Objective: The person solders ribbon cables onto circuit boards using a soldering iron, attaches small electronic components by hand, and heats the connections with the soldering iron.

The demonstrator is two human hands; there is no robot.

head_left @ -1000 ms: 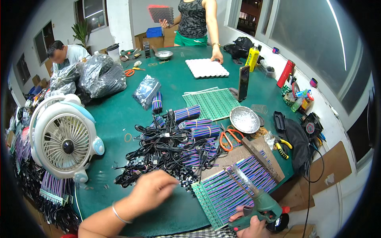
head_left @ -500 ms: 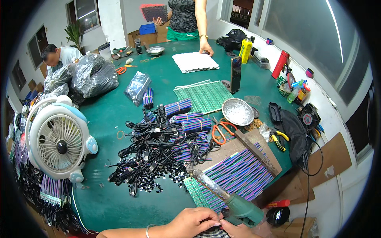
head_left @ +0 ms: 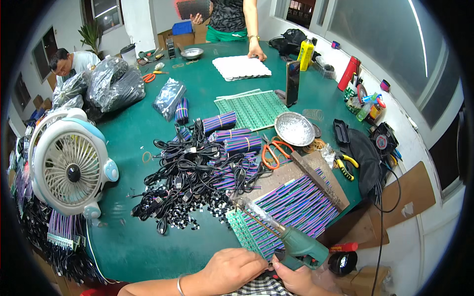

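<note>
At the near table edge, my left hand (head_left: 233,270) is closed, its fingers bent around something small and dark that I cannot make out. My right hand (head_left: 296,280) meets it, thumb toward the left fingertips; its other fingers and what they pinch are mostly hidden. Just above the right hand is a green soldering gun (head_left: 305,248), its long thin tip pointing up and left; whether the hand grips it I cannot tell. Under the tip, green circuit strips (head_left: 242,232) with purple-blue wires (head_left: 291,209) lie on a brown board (head_left: 328,187).
Left of the board is a heap of black USB cables (head_left: 185,177) and small connectors. A white fan (head_left: 71,170) stands at the left. Orange scissors (head_left: 270,153), a metal bowl (head_left: 295,129) and yellow-black pliers (head_left: 345,166) lie beyond. Across the table a person (head_left: 229,22) touches white sheets (head_left: 242,67).
The view has shifted slightly, so the table's things sit higher. My left hand has moved a little left, its fingertips apart from my right thumb. The far person's dark pad has risen.
</note>
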